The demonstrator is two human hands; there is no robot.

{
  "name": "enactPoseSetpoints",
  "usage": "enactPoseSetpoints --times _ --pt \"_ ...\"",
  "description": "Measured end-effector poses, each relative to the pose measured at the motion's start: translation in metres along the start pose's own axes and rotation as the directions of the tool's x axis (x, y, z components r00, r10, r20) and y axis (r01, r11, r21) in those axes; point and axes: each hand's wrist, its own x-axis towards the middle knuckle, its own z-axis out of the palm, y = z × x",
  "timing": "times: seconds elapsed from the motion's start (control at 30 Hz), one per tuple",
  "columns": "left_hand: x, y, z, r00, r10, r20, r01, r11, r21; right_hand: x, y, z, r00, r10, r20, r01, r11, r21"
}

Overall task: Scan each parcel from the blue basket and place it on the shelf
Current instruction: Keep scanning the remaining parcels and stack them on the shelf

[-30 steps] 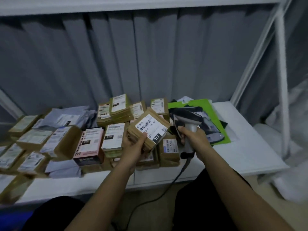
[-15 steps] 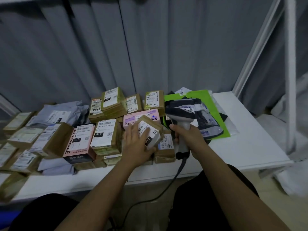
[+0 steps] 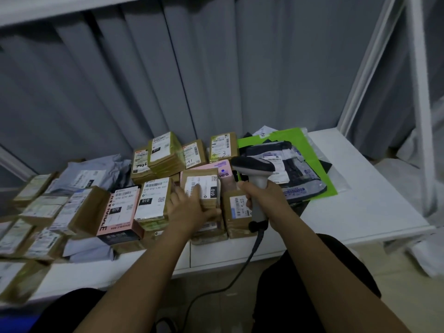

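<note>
One brown parcel (image 3: 201, 191) with a white label marked 010 lies on top of the heap of packages on the white shelf (image 3: 360, 207), and the left hand (image 3: 192, 207) rests on it, fingers spread over the label and thumb hooked around its near right corner. Just to its right the right hand (image 3: 262, 195) is wrapped tightly around the grey handle of a barcode scanner (image 3: 254, 169), whose dark head points left, above the parcel; a black cable (image 3: 230, 282) trails down from the handle toward the floor. Beside the parcel on the left leans another brown box (image 3: 153, 198) labelled 010, and next to that a pink and black box (image 3: 122, 212) labelled 070. Behind them stands a stack of taped brown boxes (image 3: 165, 152), and a pink package (image 3: 223, 169) peeks out under the scanner head. Further left lie grey mailing bags (image 3: 91, 171) and more brown boxes, blurred. On the right of the shelf a green bag (image 3: 310, 150) lies under a clear packet with dark contents (image 3: 295, 174). Grey curtains (image 3: 168, 80) hang behind.
</note>
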Motion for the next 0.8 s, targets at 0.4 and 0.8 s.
enactPoseSetpoints --times 0.4,0.8 --pt "-0.010 -0.007 -0.009 0.968 0.166 -0.186 -0.202 0.960 -0.196 -0.013 0.015 0.042 0.999 0.013 0.038 -0.009 0.995 -0.096" --pt "-0.145 -0.133 -0.034 0.919 -0.204 -0.337 -0.195 0.505 -0.840 -0.086 0.023 0.126 0.927 0.021 0.374 0.075 0.968 -0.241"
